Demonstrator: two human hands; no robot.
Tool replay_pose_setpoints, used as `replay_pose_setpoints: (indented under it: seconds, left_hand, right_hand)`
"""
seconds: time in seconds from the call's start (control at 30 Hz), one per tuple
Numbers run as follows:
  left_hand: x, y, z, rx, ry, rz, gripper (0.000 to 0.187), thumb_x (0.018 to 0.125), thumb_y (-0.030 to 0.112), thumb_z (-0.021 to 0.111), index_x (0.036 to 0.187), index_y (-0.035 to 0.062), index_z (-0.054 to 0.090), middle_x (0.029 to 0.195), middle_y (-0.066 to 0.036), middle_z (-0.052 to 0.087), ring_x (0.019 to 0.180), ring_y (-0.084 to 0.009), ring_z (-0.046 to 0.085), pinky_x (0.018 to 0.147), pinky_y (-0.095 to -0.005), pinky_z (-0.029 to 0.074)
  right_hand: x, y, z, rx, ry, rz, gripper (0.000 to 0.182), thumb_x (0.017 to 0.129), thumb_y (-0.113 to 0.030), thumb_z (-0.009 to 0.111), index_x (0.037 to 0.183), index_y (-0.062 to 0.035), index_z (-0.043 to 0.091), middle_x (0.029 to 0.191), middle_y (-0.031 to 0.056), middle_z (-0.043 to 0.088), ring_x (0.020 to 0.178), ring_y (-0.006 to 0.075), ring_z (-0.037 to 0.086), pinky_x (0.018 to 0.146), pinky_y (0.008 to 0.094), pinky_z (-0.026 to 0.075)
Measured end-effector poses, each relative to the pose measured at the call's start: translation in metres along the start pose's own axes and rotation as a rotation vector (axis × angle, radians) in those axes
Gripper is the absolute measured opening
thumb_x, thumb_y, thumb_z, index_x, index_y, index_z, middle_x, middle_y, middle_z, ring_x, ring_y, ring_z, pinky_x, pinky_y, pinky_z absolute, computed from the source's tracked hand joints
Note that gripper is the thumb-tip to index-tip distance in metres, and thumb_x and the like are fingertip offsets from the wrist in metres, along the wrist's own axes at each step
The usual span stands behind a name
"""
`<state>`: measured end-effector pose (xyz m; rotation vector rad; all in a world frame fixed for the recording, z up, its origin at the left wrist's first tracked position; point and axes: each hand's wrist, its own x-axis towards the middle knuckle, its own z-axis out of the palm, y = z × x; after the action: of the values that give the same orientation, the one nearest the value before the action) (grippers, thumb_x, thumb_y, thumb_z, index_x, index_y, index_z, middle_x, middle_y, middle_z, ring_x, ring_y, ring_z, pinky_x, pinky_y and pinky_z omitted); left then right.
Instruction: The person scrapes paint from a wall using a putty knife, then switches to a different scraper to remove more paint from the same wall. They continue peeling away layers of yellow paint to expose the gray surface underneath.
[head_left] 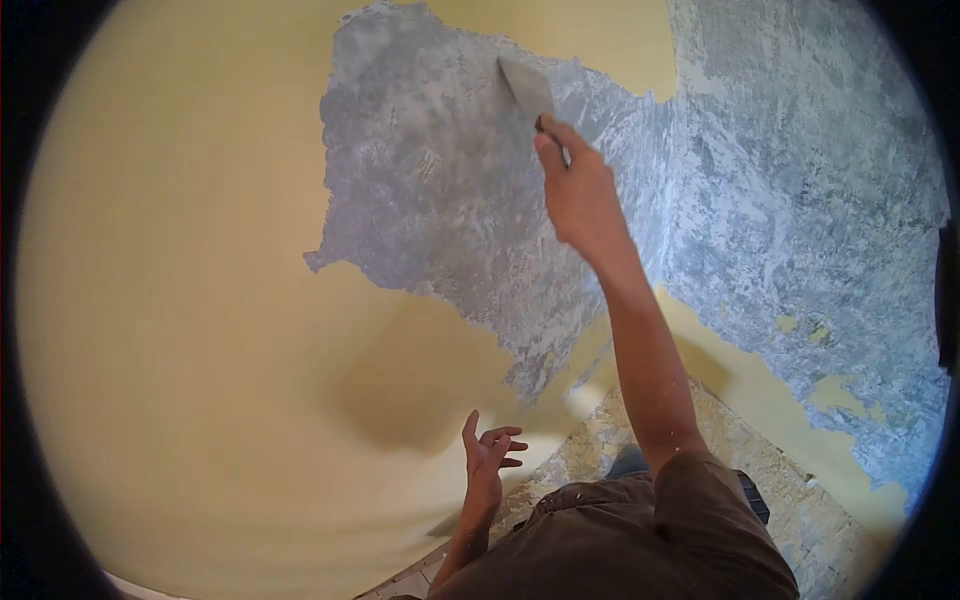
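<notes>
My right hand point(583, 190) is stretched up to the wall, its fingers wrapped round the dark handle of a putty knife point(528, 84). The broad metal blade lies over a grey, mottled patch point(420, 150) of the wall, near the patch's upper edge. Ragged borders separate this patch from the yellow wall surface point(180, 250). Lower down, my left hand point(488, 455) is held in front of the yellow wall with its fingers spread and nothing in them.
The adjoining wall point(800, 180) on the right is mostly grey and streaked, with yellow remnants low down. Below, the floor point(800, 500) is strewn with pale yellowish scraps around my body. A dark object point(948, 300) juts in at the right edge.
</notes>
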<state>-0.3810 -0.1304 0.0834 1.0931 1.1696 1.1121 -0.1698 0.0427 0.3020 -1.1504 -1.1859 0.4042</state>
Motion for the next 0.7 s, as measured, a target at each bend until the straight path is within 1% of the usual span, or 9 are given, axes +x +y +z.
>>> replay_pose_setpoints:
  seconds: [0.07, 0.13, 0.2, 0.33, 0.4, 0.43, 0.5, 0.63, 0.7]
  left_hand:
    - [0.003, 0.002, 0.001, 0.014, -0.007, 0.01, 0.073, 0.095, 0.028, 0.051, 0.147, 0.0049, 0.005, 0.115, -0.022, 0.058, 0.092, -0.0293, 0.063, 0.072, -0.0388, 0.052]
    - [0.0, 0.004, 0.003, -0.011, -0.017, -0.038, 0.073, 0.095, 0.023, 0.051, 0.147, 0.0039, 0.004, 0.115, -0.02, 0.057, 0.096, -0.026, 0.062, 0.074, -0.0351, 0.051]
    - [-0.004, 0.009, 0.002, 0.007, -0.021, -0.018, 0.073, 0.095, 0.023, 0.051, 0.147, 0.0038, 0.004, 0.115, -0.02, 0.057, 0.096, -0.0262, 0.062, 0.074, -0.0352, 0.051]
    - [-0.008, 0.007, 0.004, -0.015, -0.026, 0.011, 0.073, 0.095, 0.023, 0.051, 0.147, 0.004, 0.004, 0.115, -0.021, 0.057, 0.096, -0.027, 0.062, 0.074, -0.0359, 0.051]
    - [-0.01, 0.002, 0.003, -0.02, -0.017, 0.008, 0.072, 0.095, 0.023, 0.051, 0.147, 0.0043, 0.004, 0.116, -0.021, 0.057, 0.096, -0.0271, 0.062, 0.074, -0.036, 0.051]
    - [-0.012, 0.0, 0.004, -0.025, -0.007, -0.013, 0.072, 0.095, 0.022, 0.05, 0.147, 0.0047, 0.004, 0.116, -0.021, 0.058, 0.096, -0.0272, 0.063, 0.073, -0.036, 0.052]
    - [-0.01, -0.004, 0.006, -0.029, 0.002, -0.027, 0.071, 0.095, 0.021, 0.05, 0.147, 0.005, 0.004, 0.116, -0.021, 0.058, 0.095, -0.0273, 0.063, 0.073, -0.036, 0.052]
    - [-0.012, -0.007, 0.005, -0.005, 0.005, -0.05, 0.071, 0.095, 0.021, 0.05, 0.147, 0.0065, 0.004, 0.116, -0.021, 0.058, 0.095, -0.0273, 0.063, 0.072, -0.036, 0.052]
    - [-0.009, -0.005, 0.008, -0.001, 0.028, -0.041, 0.072, 0.095, 0.022, 0.051, 0.148, 0.0079, 0.004, 0.117, -0.021, 0.057, 0.095, -0.0276, 0.063, 0.074, -0.0367, 0.052]
  right_hand:
    - [0.004, 0.005, 0.009, -0.042, 0.062, -0.086, 0.036, 0.097, -0.026, 0.047, 0.123, -0.0032, 0.056, 0.111, 0.0277, 0.061, 0.107, 0.047, 0.056, 0.091, 0.047, 0.046]
    - [0.023, -0.002, 0.012, -0.078, 0.117, -0.165, 0.036, 0.097, -0.026, 0.047, 0.122, -0.003, 0.056, 0.11, 0.0277, 0.062, 0.106, 0.0471, 0.057, 0.09, 0.0477, 0.046]
    - [0.05, -0.019, 0.007, 0.008, 0.112, -0.128, 0.035, 0.097, -0.025, 0.046, 0.122, -0.0028, 0.056, 0.11, 0.0292, 0.061, 0.106, 0.0467, 0.057, 0.09, 0.0485, 0.046]
    - [0.025, -0.034, -0.004, 0.126, -0.011, 0.058, 0.032, 0.097, -0.023, 0.046, 0.118, -0.0015, 0.057, 0.11, 0.0302, 0.061, 0.106, 0.0475, 0.056, 0.09, 0.0489, 0.046]
    - [0.005, 0.011, 0.018, -0.065, 0.185, -0.224, 0.031, 0.097, -0.023, 0.046, 0.116, -0.0007, 0.057, 0.104, 0.0301, 0.062, 0.1, 0.0474, 0.059, 0.085, 0.0499, 0.047]
    - [-0.004, 0.017, 0.022, -0.065, 0.187, -0.229, 0.031, 0.097, -0.023, 0.046, 0.116, -0.0007, 0.057, 0.104, 0.0301, 0.062, 0.1, 0.0474, 0.059, 0.085, 0.0499, 0.047]
    - [-0.01, 0.02, 0.027, -0.073, 0.182, -0.179, 0.031, 0.097, -0.023, 0.046, 0.117, -0.0017, 0.057, 0.102, 0.0293, 0.063, 0.098, 0.0471, 0.059, 0.083, 0.0513, 0.047]
    - [0.047, -0.002, -0.002, -0.031, 0.169, -0.165, 0.036, 0.097, -0.025, 0.047, 0.126, -0.0054, 0.055, 0.109, 0.0289, 0.063, 0.102, 0.0437, 0.061, 0.086, 0.049, 0.048]
    - [0.062, -0.013, -0.024, 0.182, 0.042, 0.179, 0.04, 0.097, -0.03, 0.05, 0.131, -0.0096, 0.053, 0.117, 0.0267, 0.061, 0.103, 0.0339, 0.066, 0.09, 0.0353, 0.051]
